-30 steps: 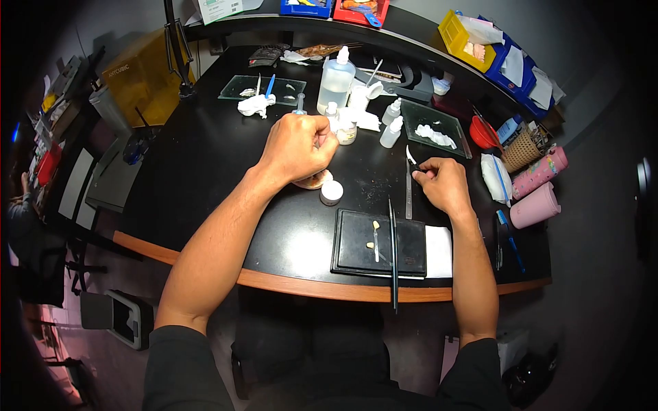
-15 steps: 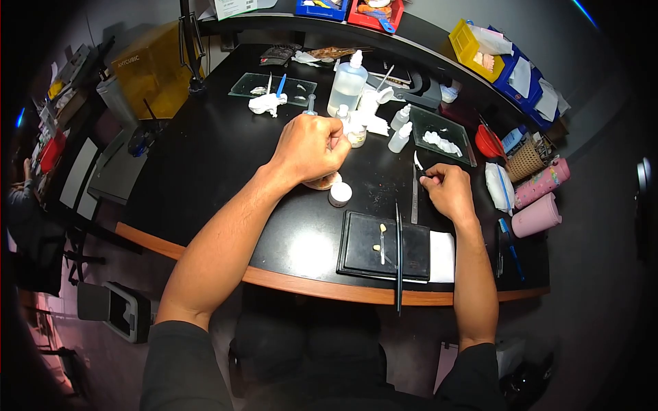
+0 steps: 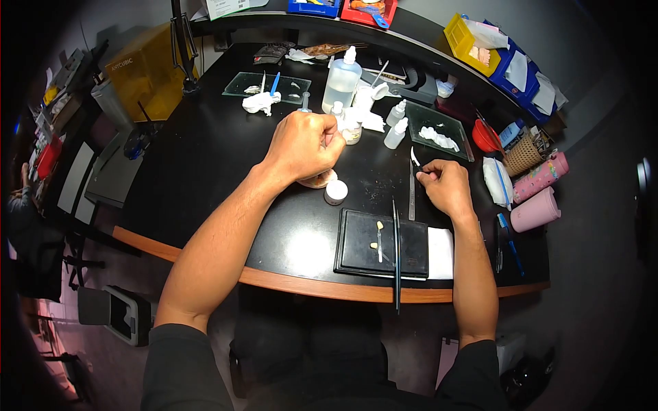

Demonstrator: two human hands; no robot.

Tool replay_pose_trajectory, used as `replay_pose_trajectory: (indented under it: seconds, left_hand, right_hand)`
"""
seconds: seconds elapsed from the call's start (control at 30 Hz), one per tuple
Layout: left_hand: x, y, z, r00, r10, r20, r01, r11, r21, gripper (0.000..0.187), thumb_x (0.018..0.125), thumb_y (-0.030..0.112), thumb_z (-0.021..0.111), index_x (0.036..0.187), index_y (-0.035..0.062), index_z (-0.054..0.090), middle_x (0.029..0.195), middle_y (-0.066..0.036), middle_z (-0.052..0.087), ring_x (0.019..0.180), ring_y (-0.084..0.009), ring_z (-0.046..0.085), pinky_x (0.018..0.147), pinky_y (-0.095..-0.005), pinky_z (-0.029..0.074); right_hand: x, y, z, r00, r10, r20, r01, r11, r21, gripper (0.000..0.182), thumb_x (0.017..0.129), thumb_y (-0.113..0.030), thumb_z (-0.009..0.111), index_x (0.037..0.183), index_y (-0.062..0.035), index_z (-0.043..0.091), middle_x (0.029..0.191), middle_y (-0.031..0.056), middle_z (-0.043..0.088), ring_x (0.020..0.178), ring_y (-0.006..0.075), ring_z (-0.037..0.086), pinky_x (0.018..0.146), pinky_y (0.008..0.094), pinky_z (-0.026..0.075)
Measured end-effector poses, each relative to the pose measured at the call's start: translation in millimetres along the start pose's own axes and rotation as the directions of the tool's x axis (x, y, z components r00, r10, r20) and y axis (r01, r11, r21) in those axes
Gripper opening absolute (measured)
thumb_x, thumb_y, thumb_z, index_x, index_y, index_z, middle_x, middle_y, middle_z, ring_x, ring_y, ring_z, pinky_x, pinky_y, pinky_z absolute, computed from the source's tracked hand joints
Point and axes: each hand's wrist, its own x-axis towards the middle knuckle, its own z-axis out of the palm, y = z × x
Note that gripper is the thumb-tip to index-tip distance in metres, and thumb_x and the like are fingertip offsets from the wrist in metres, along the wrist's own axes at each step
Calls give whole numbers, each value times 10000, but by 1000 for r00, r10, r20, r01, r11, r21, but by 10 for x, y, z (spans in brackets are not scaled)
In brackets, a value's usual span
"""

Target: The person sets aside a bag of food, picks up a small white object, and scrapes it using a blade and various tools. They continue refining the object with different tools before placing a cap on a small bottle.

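Observation:
My left hand (image 3: pixel 303 147) is closed in a fist above the table, its fingertips pinched on the side away from me; what they hold, if anything, is hidden. Partly beneath it lies a round, pinkish-beige piece (image 3: pixel 321 180), beside a small white-lidded jar (image 3: pixel 336 192). My right hand (image 3: pixel 447 186) pinches a small dark tool with a curved white tip (image 3: pixel 414 158). Near those fingers a flat metal spatula (image 3: pixel 412 195) lies on the table. Closer to me, a black pad (image 3: pixel 351 240) bears two small yellowish tooth-like pieces and a thin brush (image 3: pixel 397 257) that overhangs the table edge.
Behind my left hand stand a large clear bottle (image 3: pixel 340 85) and small white dropper bottles (image 3: pixel 395 133). Glass slabs lie left (image 3: pixel 236 85) and right (image 3: pixel 458 123). Pink tumblers (image 3: pixel 536 209), a red bowl (image 3: pixel 484 137) and a zip pouch (image 3: pixel 496 182) line the right side.
The whole view has shifted slightly. Both hands keep nearly the same pose; the curved white tip at my right hand looks a little more upright.

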Motion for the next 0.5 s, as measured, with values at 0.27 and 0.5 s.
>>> replay_pose_trajectory:
  seconds: [0.27, 0.5]
  left_hand:
    - [-8, 2, 8, 1000, -1, 7, 1, 1000, 21, 211, 831, 153, 666, 714, -22, 662, 568, -128, 585, 500, -227, 577, 526, -375, 449]
    - [-7, 17, 1, 1000, -12, 15, 12, 1000, 2, 207, 832, 147, 665, 713, -23, 660, 568, -127, 585, 500, -225, 576, 527, -374, 450]
  right_hand:
    - [-2, 9, 29, 999, -34, -2, 34, 998, 45, 238, 838, -160, 788, 996, 17, 796, 768, 175, 738, 750, 319, 743, 766, 392, 567]
    - [6, 51, 78, 997, -79, -20, 80, 995, 52, 229, 870, -142, 779, 1009, 40, 782, 740, 125, 722, 643, 165, 655, 676, 321, 528]
